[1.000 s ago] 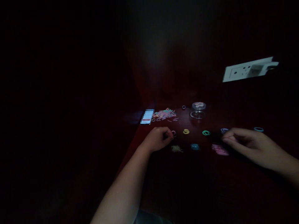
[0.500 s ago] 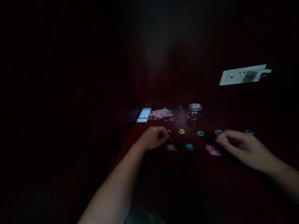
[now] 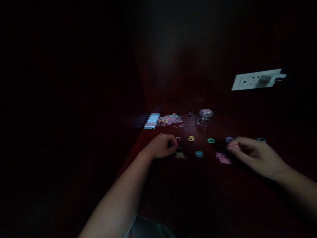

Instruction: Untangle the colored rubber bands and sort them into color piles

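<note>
My left hand (image 3: 164, 145) is closed in a pinch at the left end of the near rows, just above a small beige heap of thin strips (image 3: 180, 155). A tiny sliver shows by its fingertips; whether they hold it I cannot make out. Beside the fingertips lies a pale pink ring (image 3: 178, 139). My right hand (image 3: 257, 157) is pinched too, its fingertips between the purple rings (image 3: 229, 139) and the pink heap of strips (image 3: 223, 157). What it holds, if anything, is hidden. Between the hands are yellow rings (image 3: 191, 138), green rings (image 3: 211, 140) and a blue heap (image 3: 199, 154).
A mixed pile of coloured bands (image 3: 170, 119) lies farther back, beside a lit phone (image 3: 152, 121). To its right are a small dark ring (image 3: 190, 113) and a clear lidded jar (image 3: 204, 119). A teal ring (image 3: 261, 139) lies far right. A socket panel (image 3: 257, 80) is on the wall.
The whole view has shifted slightly, so things sit a little farther left and higher. Both hands keep nearly the same pinched pose and place. Nothing is visibly taken or let go.
</note>
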The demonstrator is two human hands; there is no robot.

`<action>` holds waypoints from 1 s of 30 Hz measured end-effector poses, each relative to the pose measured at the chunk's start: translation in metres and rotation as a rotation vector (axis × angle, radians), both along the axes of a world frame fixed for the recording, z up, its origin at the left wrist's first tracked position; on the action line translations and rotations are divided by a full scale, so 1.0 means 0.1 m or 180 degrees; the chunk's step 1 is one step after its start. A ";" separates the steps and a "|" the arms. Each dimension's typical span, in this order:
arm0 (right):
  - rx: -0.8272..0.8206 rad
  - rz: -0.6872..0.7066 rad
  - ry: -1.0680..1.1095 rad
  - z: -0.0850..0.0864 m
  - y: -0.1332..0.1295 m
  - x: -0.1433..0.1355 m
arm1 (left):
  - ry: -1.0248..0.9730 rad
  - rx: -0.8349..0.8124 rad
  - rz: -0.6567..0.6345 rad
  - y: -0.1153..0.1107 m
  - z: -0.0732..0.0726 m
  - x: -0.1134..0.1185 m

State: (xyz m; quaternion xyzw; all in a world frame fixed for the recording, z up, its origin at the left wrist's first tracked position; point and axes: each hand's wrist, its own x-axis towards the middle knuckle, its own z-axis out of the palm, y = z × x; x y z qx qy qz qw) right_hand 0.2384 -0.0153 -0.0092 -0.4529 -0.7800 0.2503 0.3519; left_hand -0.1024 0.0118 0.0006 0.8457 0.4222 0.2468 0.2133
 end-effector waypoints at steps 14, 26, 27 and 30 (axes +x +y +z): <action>0.0042 -0.0102 0.0031 0.01 0.00 -0.01 | -0.0020 -0.0139 -0.0221 -0.01 -0.05 0.00; 0.0054 -0.0066 0.0011 0.03 0.00 -0.02 | -0.0002 -0.0142 -0.0454 -0.02 -0.03 0.00; 0.0073 -0.0063 0.0031 0.03 0.01 -0.02 | 0.0018 -0.0158 -0.0468 -0.01 -0.03 0.00; 0.0197 -0.0047 0.0114 0.00 0.03 -0.02 | 0.0048 -0.0198 -0.0465 -0.01 -0.03 0.00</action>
